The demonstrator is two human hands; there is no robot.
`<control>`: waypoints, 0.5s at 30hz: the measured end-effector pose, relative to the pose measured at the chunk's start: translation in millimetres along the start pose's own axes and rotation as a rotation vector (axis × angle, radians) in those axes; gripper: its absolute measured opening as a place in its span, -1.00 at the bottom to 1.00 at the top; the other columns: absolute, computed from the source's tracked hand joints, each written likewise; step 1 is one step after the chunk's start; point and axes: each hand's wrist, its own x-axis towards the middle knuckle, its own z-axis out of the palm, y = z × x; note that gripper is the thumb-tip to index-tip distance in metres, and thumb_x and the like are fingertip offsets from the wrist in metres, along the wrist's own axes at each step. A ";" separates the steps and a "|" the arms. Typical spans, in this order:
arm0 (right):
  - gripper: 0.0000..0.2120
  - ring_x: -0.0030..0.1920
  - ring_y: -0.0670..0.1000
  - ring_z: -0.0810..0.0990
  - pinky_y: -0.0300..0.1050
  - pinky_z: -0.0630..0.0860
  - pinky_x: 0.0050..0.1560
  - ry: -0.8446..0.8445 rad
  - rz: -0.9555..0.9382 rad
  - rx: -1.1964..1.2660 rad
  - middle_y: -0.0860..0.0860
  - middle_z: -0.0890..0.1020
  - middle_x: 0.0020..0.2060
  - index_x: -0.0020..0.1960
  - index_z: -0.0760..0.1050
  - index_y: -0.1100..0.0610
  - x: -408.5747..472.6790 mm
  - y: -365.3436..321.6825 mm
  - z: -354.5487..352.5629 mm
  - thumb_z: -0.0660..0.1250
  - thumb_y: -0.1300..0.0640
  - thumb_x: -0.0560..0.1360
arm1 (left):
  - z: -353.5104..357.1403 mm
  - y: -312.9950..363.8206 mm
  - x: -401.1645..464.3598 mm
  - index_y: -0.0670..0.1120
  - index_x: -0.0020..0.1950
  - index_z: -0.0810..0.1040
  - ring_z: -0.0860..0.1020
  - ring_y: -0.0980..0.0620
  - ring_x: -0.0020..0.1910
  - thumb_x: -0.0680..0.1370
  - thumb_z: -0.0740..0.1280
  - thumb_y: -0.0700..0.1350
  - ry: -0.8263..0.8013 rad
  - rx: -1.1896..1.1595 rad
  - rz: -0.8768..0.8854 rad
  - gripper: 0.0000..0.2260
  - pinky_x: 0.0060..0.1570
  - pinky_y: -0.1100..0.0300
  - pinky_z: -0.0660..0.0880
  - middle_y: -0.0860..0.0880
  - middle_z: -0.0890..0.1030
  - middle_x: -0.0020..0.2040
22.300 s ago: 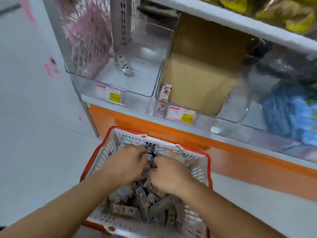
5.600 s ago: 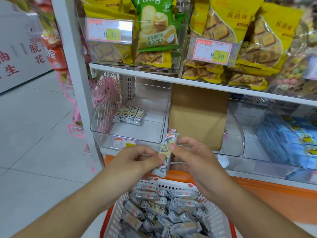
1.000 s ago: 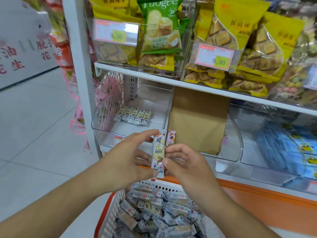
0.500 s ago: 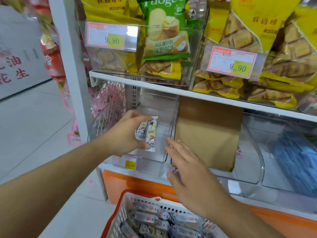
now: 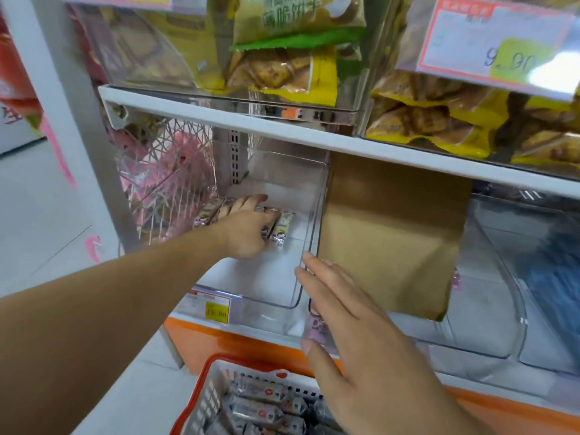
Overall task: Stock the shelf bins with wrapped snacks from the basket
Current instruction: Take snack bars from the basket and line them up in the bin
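My left hand [image 5: 248,232] reaches deep into the clear shelf bin [image 5: 276,296] and holds a wrapped snack [image 5: 282,229] down at the right end of a row of wrapped snacks [image 5: 207,215] lying on the bin floor. My right hand [image 5: 351,334] hovers flat with straight fingers in front of the bin's right front corner, holding nothing. Below, the red and white basket [image 5: 201,394] holds several wrapped snacks [image 5: 257,409].
A brown cardboard panel [image 5: 389,233] stands in the neighbouring clear bin [image 5: 489,324]. The shelf above carries bins of yellow and green snack bags [image 5: 282,58] with a price tag [image 5: 496,42]. A yellow price label [image 5: 216,310] sits on the bin front. Pink mesh [image 5: 169,174] hangs left.
My left hand has carried the wrapped snack from the bin's opening deep inside, down to the row on its floor. My right hand stays open near the bin front. The camera moved closer.
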 end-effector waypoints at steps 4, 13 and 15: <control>-0.31 0.53 -0.39 -0.40 -0.34 -0.20 0.53 0.016 -0.004 0.004 -0.50 -0.35 0.53 0.66 -0.18 -0.30 -1.2 -0.9 2.4 0.16 -0.17 0.69 | -0.5 2.2 -6.7 0.26 0.58 0.29 0.09 -0.15 0.60 0.59 0.38 0.04 0.069 -0.015 0.095 -0.42 0.51 -0.18 0.08 0.00 0.09 0.64; -0.30 0.52 -0.40 -0.43 -0.35 -0.25 0.53 0.013 0.011 -0.010 -0.50 -0.35 0.53 0.66 -0.20 -0.31 -1.4 -1.5 1.2 0.17 -0.14 0.70 | -3.3 11.4 -15.8 0.16 0.53 0.45 0.22 -0.14 0.55 0.67 0.23 0.04 0.086 0.034 0.082 -0.60 0.47 -0.17 0.17 0.03 0.26 0.60; -0.29 0.52 -0.40 -0.42 -0.37 -0.26 0.52 0.007 0.012 0.000 -0.50 -0.34 0.54 0.66 -0.19 -0.30 -3.2 -1.6 2.1 0.18 -0.12 0.70 | -5.5 11.4 -22.9 0.16 0.48 0.51 0.25 -0.15 0.53 0.67 0.25 0.04 0.104 -0.016 0.082 -0.64 0.47 -0.15 0.19 0.02 0.31 0.57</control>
